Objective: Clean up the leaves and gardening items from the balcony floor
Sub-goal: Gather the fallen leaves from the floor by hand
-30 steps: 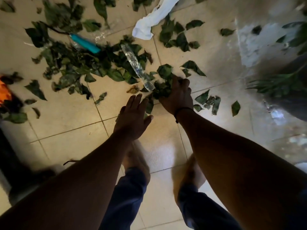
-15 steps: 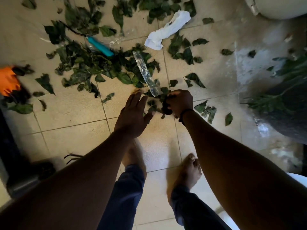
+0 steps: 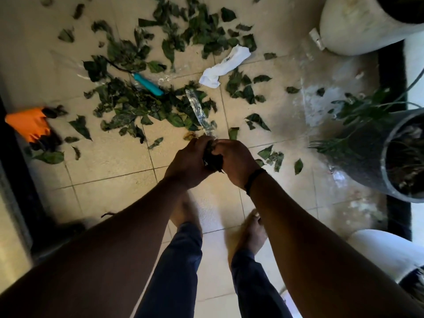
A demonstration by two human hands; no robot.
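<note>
— Left hand (image 3: 187,162)?
— Curled, knuckles up, pressed against the right, forearm stretched forward and down.
— Right hand (image 3: 235,162)?
— Curled too, gripping inward toward the left; dark band at the wrist. Bare feet below.

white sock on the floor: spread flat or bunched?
Bunched. The white sock lies crumpled and folded over on the tiles, among loose leaves.
</note>
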